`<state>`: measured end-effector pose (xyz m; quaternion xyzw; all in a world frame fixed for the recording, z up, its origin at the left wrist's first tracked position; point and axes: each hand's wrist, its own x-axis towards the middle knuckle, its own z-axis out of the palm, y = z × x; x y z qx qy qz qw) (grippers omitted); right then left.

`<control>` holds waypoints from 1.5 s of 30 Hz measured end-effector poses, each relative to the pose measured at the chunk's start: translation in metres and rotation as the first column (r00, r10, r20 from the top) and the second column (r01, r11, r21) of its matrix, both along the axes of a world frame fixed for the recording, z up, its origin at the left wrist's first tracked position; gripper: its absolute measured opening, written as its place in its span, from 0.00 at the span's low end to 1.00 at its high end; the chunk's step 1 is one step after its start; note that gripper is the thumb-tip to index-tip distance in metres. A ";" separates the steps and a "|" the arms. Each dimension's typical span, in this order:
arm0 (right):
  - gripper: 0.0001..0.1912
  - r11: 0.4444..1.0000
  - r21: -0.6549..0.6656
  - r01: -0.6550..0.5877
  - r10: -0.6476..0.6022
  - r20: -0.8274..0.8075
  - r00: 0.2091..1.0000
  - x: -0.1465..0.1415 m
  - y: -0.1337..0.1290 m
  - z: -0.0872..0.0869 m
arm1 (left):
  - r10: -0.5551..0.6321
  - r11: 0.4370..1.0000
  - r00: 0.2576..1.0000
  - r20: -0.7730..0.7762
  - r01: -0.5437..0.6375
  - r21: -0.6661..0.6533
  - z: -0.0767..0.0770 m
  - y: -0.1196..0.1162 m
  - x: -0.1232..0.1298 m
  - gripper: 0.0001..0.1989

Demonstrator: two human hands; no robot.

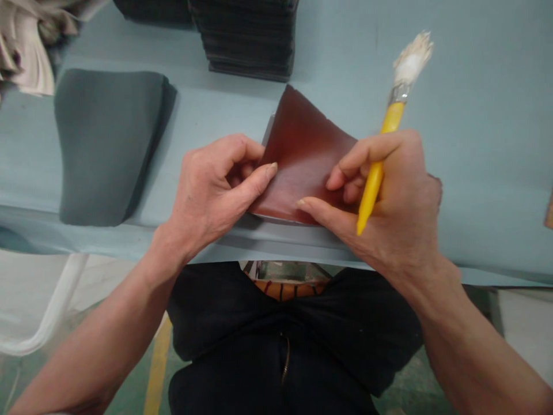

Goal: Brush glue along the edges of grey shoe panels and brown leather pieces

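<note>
A reddish-brown leather piece (302,144) lies near the table's front edge, with a pale layer showing along its left and lower edges. My left hand (220,184) pinches its left edge, thumb on top and fingers partly hidden behind. Over the right part of the leather is my right hand (389,196), its thumb and curled fingers apart at the leather. A yellow brush (391,118) is held in that hand, its whitish bristles pointing up and away and its handle tip down by the thumb. A dark grey-green stack of cut pieces (108,144) sits to the left of my left hand.
A tall stack of black pieces (248,37) stands at the back, with another dark stack (153,10) to its left. Pale strips of material (26,52) lie at the far left. The light blue table (484,144) ends just in front of my lap.
</note>
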<state>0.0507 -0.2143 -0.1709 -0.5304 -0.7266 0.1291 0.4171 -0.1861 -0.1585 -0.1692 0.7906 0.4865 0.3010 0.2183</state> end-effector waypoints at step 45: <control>0.32 0.979 -0.196 0.064 -0.021 0.214 0.977 -0.004 -0.002 0.014 | 0.004 0.982 0.901 0.433 0.078 -0.172 -0.006 -0.004 -0.009 0.16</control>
